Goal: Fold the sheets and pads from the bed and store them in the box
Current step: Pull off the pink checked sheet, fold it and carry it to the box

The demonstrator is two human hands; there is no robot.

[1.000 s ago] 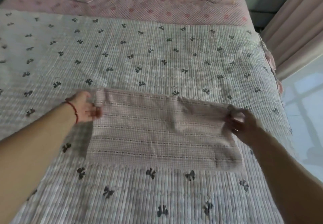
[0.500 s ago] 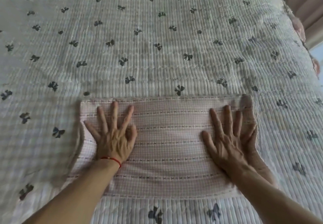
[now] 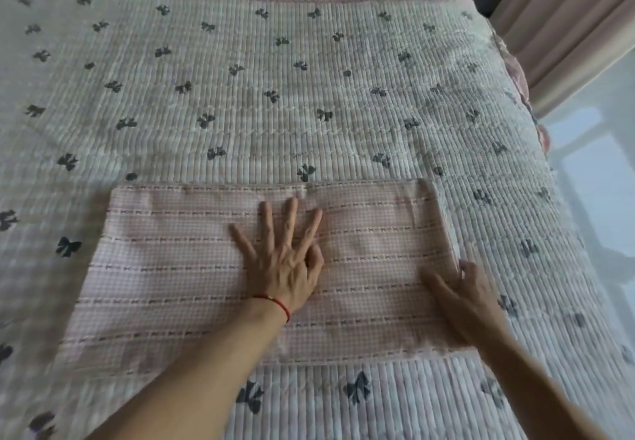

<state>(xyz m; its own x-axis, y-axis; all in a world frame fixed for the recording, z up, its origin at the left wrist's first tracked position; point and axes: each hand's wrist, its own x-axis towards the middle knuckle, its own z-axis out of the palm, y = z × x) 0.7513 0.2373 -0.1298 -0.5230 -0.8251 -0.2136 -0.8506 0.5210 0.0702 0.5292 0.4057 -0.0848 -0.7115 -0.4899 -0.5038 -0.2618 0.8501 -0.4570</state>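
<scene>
Bed (image 3: 309, 102) covered by ribbed pad (image 3: 343, 71) with dark bows; curtain (image 3: 563, 16) at right. Folded pink sheet (image 3: 171, 267) lying flat on pad. Left hand (image 3: 283, 261) spread, grip released, pressing sheet's middle. Right hand (image 3: 464, 295) blurred at sheet's right edge, fingers extended, grasping nothing.

Folded sheet (image 3: 360, 267) under the fingers (image 3: 292, 219) of the left hand (image 3: 285, 267): thin woven cloth, pink fine check with stitched stripe rows, matt, mostly smooth.
Quilted pad (image 3: 275, 96) beyond the fingertips: padded cloth, ribbed in narrow channels, matt, pale with dark printed bows.
Wrist cord (image 3: 275, 304) behind the fingers: red string.
Curtain (image 3: 563, 10), well right of the fingers: matt beige cloth, pleated.
</scene>
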